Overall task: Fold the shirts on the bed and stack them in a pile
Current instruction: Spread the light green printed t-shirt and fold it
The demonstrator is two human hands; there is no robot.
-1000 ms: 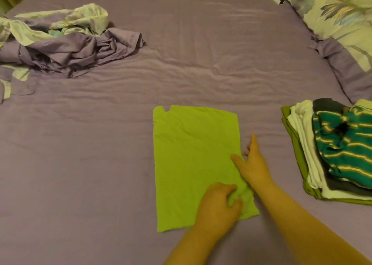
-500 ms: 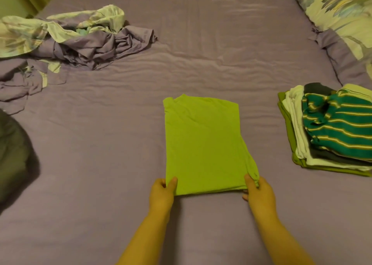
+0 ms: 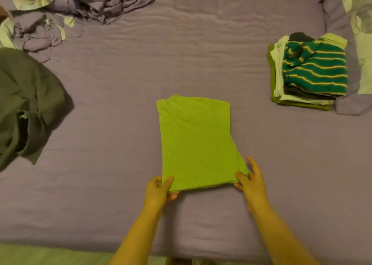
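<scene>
A lime green shirt lies folded into a narrow rectangle in the middle of the purple bed. My left hand pinches its near left corner, thumb on top and fingers underneath. At the near right corner my right hand pinches the cloth with the thumb while the other fingers spread out beside it. A pile of folded shirts with a green striped one on top sits at the right. An unfolded dark olive shirt lies crumpled at the left edge.
A heap of rumpled purple and floral bedding fills the far left corner. A floral pillow lies behind the pile at the right. The bed's near edge runs along the bottom of the view.
A second ago my hands smoothed the shirt's lower right part. They then moved to its near corners and took hold of them. The view has tilted down, bringing the olive shirt in.
</scene>
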